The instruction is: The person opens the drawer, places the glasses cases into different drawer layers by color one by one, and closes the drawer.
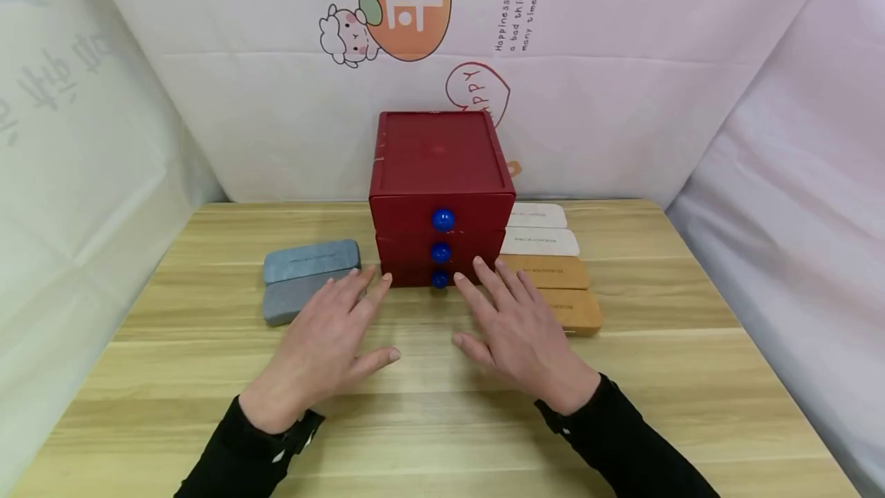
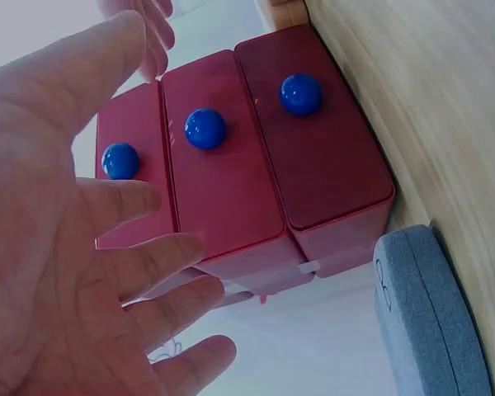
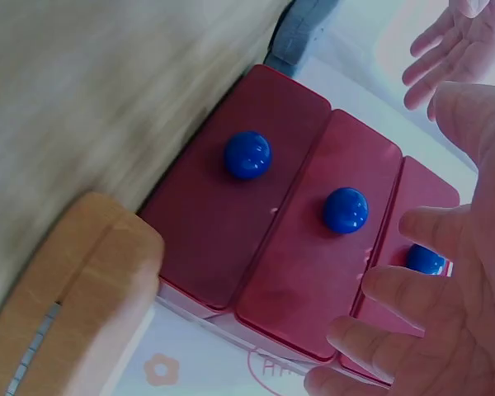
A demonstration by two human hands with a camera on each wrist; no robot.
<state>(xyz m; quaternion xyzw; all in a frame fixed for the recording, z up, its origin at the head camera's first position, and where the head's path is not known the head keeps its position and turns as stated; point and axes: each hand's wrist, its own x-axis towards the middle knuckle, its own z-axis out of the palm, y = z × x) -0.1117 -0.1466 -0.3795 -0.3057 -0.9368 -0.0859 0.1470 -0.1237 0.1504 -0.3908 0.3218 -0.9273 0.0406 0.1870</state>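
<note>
A dark red three-drawer box (image 1: 439, 152) stands at the middle of the table, its drawers closed, each with a round blue knob (image 1: 443, 220) on the front. My left hand (image 1: 325, 336), fingers spread, hovers in front of the box's left side and holds nothing. On the other side my right hand (image 1: 518, 329) hovers with fingers spread, also holding nothing. Both palms show bare in the wrist views, with the drawer fronts (image 2: 223, 165) beyond the fingers. Two blue-grey cases (image 1: 311, 260) lie left of the box, partly behind the left fingers.
Right of the box lie two tan cases (image 1: 570, 310) and two white cases (image 1: 542, 241) in a row, partly covered by the right hand and box. A wooden table (image 1: 415, 436) carries everything. Printed white cloth (image 1: 263, 114) hangs behind and at both sides.
</note>
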